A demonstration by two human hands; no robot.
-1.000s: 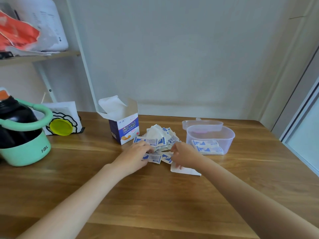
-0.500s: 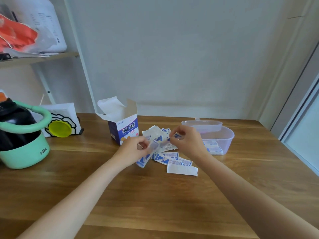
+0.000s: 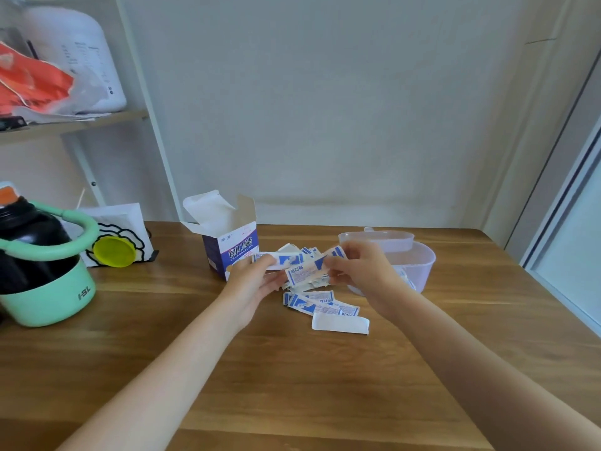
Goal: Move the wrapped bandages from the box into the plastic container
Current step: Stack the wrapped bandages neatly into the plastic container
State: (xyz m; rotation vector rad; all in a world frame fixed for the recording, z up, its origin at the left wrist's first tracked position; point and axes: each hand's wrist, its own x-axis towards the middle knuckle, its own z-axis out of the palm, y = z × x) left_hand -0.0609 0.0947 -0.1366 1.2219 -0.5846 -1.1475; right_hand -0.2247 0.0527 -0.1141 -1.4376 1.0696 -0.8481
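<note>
Both hands sit mid-frame, lifted over the pile (image 3: 320, 302). The left hand (image 3: 257, 281) and right hand (image 3: 356, 271) pinch a bunch of bandages (image 3: 300, 266) between fingers — likely to carry them right, into the tub (image 3: 419, 265). The box (image 3: 232, 245) stands open, just left.

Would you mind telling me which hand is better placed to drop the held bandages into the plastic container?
Right, probably. The right hand already grips blue-and-white wrapped bandages directly beside the clear plastic container; the left hand sits farther off, near the open cardboard box.
</note>
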